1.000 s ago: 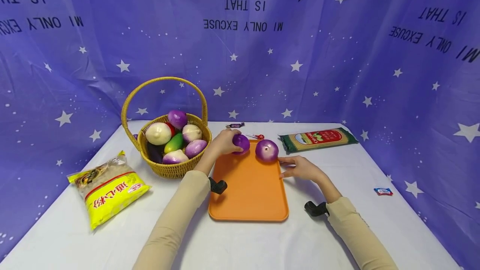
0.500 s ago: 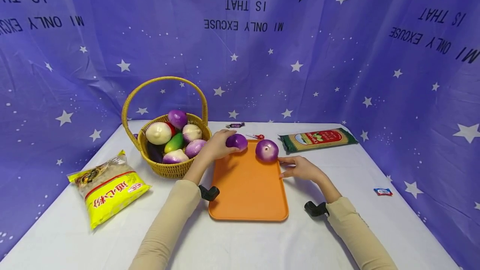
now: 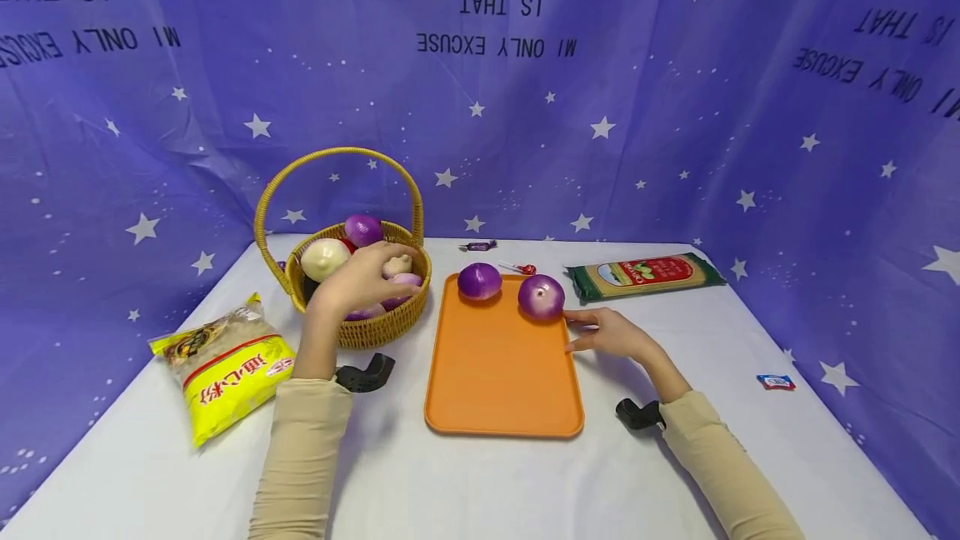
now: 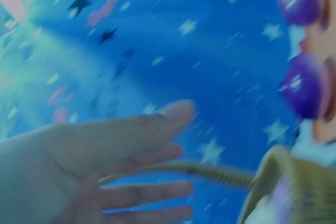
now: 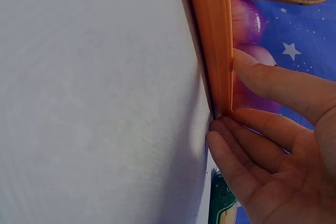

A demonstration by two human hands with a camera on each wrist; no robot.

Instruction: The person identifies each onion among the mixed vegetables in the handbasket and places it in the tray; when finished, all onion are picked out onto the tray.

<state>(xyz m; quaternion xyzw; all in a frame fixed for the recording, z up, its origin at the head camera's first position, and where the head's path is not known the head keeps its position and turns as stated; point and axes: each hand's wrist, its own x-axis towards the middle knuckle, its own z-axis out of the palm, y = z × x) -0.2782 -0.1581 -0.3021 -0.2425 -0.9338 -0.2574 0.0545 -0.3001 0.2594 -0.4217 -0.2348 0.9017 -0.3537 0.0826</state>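
My left hand (image 3: 365,280) hangs over the wicker basket (image 3: 386,327), fingers extended and holding nothing. In the left wrist view the thumb (image 4: 176,111) stands apart from the fingers. Below the hand lie purple-and-white, turnip-like vegetables, partly hidden by it; a white one (image 3: 324,259) and a purple one (image 3: 363,230) show at the back. Two more, a left one (image 3: 480,282) and a right one (image 3: 541,297), sit at the far end of the orange tray (image 3: 504,390). My right hand (image 3: 611,333) touches the tray's right edge with its thumb and fingertips.
A yellow food bag (image 3: 232,382) lies left of the basket. Behind the tray are a wrapped candy (image 3: 478,246) and a red lollipop (image 3: 528,269). A green-ended noodle packet (image 3: 648,276) lies at the back right, a small blue-and-red wrapper (image 3: 776,382) farther right.
My left hand has let go of the left purple vegetable on the tray and moved left over the basket. The right hand stays at the tray edge; the head view has shifted slightly.
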